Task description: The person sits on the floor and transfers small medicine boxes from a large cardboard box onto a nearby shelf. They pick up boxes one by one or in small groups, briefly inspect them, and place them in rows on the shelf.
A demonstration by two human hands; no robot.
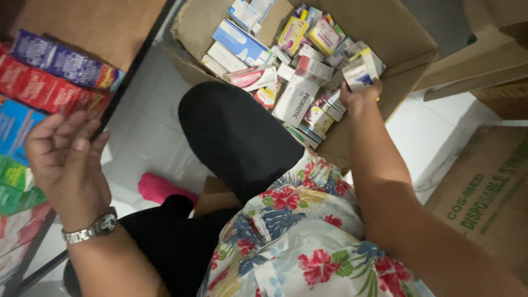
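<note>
My right hand (360, 94) reaches into an open cardboard box (385, 38) on the floor and grips a small white carton (358, 73) among several small medicine cartons. A tall white carton (295, 99) lies just left of that hand. My left hand (65, 159) is raised at the left with fingers apart and nothing in it, a metal watch (91, 228) on the wrist. It hovers beside flat packets on a shelf: blue (60, 58), red (44, 88) and green (14, 184).
My knee in black trousers (236, 132) sits between the hands, with a floral shirt (297, 236) below. A pink sock (159, 187) shows on the white tiled floor. A closed cardboard carton (487, 192) stands at the right, more cardboard (484, 55) behind.
</note>
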